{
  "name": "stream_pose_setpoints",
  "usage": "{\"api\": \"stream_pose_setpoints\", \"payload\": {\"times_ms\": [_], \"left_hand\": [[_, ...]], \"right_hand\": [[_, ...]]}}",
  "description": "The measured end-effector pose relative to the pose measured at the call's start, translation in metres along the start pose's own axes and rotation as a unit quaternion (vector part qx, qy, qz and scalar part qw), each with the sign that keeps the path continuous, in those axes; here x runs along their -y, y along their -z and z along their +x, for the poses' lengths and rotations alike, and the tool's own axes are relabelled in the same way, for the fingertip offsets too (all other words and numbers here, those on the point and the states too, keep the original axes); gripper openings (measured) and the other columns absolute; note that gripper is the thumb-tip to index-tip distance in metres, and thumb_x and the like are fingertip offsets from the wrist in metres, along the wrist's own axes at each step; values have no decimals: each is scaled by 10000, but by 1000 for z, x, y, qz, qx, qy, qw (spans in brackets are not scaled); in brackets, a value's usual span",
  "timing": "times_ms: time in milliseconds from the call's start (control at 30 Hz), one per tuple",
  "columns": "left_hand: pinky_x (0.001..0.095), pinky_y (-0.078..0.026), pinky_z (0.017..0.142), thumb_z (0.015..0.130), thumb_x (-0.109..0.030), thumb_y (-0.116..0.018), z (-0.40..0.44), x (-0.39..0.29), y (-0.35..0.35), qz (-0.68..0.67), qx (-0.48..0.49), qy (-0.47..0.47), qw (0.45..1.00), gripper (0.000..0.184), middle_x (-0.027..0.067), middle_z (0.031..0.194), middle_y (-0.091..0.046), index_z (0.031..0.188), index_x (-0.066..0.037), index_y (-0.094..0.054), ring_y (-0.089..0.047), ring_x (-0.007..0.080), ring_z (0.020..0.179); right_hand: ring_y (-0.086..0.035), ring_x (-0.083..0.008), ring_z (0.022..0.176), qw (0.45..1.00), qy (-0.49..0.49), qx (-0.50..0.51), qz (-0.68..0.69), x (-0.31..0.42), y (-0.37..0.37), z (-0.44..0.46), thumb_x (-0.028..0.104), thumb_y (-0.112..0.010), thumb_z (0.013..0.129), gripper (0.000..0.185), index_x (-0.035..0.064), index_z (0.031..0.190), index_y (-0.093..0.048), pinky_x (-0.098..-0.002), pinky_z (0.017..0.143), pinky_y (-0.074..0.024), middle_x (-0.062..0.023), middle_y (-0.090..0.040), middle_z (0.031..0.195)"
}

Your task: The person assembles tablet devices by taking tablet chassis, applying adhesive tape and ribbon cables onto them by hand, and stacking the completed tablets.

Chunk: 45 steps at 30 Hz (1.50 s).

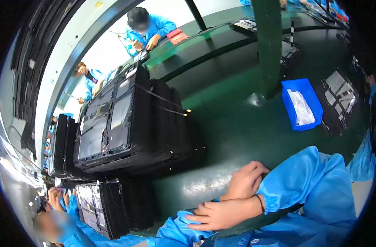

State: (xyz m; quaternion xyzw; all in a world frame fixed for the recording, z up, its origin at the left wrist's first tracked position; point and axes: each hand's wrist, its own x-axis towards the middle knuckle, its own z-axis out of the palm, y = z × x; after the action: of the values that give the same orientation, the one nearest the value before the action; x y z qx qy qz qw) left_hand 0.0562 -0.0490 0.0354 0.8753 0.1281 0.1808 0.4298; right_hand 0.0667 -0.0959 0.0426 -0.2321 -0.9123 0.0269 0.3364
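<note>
My forearms, in blue sleeves, lie crossed at the near edge of the dark green table (220, 103). My right hand (225, 214), with a thin black band at its wrist, rests on my left sleeve (179, 228), fingers spread and holding nothing. Just beyond it, my left hand (245, 180) is loosely closed beside my right sleeve (295, 177). Its fingers curl inward, and no object shows in them. To the left stands a tall stack of flat black panels (109, 119) with silver-grey areas. A lower stack (101, 210) of similar panels is nearer me.
A blue bin (287, 108) holds white packets (301, 108). To its right lies a black panel with silver parts (340, 96). A green post (267, 49) rises from the table. Across the table, a person (157, 26) works beside a red item (177, 36). Another person (58, 226) is at lower left.
</note>
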Motion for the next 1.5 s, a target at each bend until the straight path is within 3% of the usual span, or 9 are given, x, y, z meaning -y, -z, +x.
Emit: {"api": "stream_pose_setpoints", "payload": {"times_ms": [67, 200, 333, 567, 900, 1000, 1100, 1400, 1500], "left_hand": [[394, -513, 768, 809, -126, -632, 0, 0, 0, 10, 12, -17, 1000, 176, 95, 1002, -638, 971, -75, -676, -634, 320, 923], [416, -507, 709, 830, -109, -615, 1, 6, -3, -4, -8, -52, 999, 122, 70, 942, -593, 938, -91, -669, -619, 299, 862], [396, -514, 757, 808, -149, -649, 1, 9, -2, 1, 16, -38, 999, 179, 81, 999, -634, 971, -84, -683, -634, 307, 908], [398, -523, 737, 814, -130, -645, 2, 8, 0, 11, -2, -56, 998, 154, 71, 982, -634, 958, -96, -687, -642, 298, 891], [376, -524, 758, 800, -101, -651, 2, 3, -2, 19, 21, -35, 999, 184, 82, 997, -637, 977, -112, -701, -647, 298, 906], [377, -522, 758, 788, -102, -663, 2, 4, -2, 23, 29, -25, 999, 195, 79, 998, -637, 979, -117, -705, -649, 296, 906], [381, -523, 750, 791, -81, -654, 3, 4, -3, 28, 24, -26, 999, 195, 75, 993, -634, 977, -112, -702, -647, 297, 892], [381, -522, 730, 791, -61, -648, 3, 0, -1, 28, 23, -28, 999, 177, 71, 977, -633, 957, -99, -697, -645, 291, 863], [369, -523, 728, 776, -72, -670, 3, 0, 0, 33, 24, -27, 999, 184, 74, 975, -639, 955, -94, -704, -651, 283, 862]], "right_hand": [[-564, -197, 952, 999, -5, 36, -40, 0, 2, -5, 291, -564, 829, 571, 66, 1344, -463, -313, 772, -393, -144, -476, 1383], [-568, -169, 920, 996, -5, 64, -65, -5, 1, 3, 284, -559, 828, 602, 68, 1374, -425, -299, 767, -391, -144, -468, 1391], [-577, -180, 958, 995, -7, 75, -67, -2, 6, 2, 265, -571, 814, 619, 63, 1379, -423, -289, 765, -398, -155, -464, 1401], [-592, -193, 975, 995, 11, 76, -66, -4, 7, 3, 252, -568, 814, 596, 63, 1366, -443, -306, 766, -426, -155, -470, 1397], [-608, -197, 850, 999, 1, 11, -45, -2, 1, -1, 225, -553, 843, 481, 71, 1292, -474, -319, 747, -445, -133, -530, 1266], [-607, -199, 813, 999, 5, -2, -49, -4, -3, -2, 217, -550, 849, 466, 72, 1285, -477, -319, 736, -449, -137, -534, 1264], [-584, -211, 878, 999, -2, 28, -44, -3, -4, -4, 209, -555, 829, 536, 60, 1334, -455, -311, 765, -448, -155, -499, 1345], [-581, -201, 838, 998, 0, 21, -56, -3, -8, -4, 202, -536, 837, 507, 63, 1319, -465, -294, 734, -446, -151, -502, 1340], [-604, -214, 763, 998, 0, -10, -58, -4, -11, -4, 241, -556, 841, 462, 68, 1263, -486, -332, 697, -459, -157, -527, 1285]]}}
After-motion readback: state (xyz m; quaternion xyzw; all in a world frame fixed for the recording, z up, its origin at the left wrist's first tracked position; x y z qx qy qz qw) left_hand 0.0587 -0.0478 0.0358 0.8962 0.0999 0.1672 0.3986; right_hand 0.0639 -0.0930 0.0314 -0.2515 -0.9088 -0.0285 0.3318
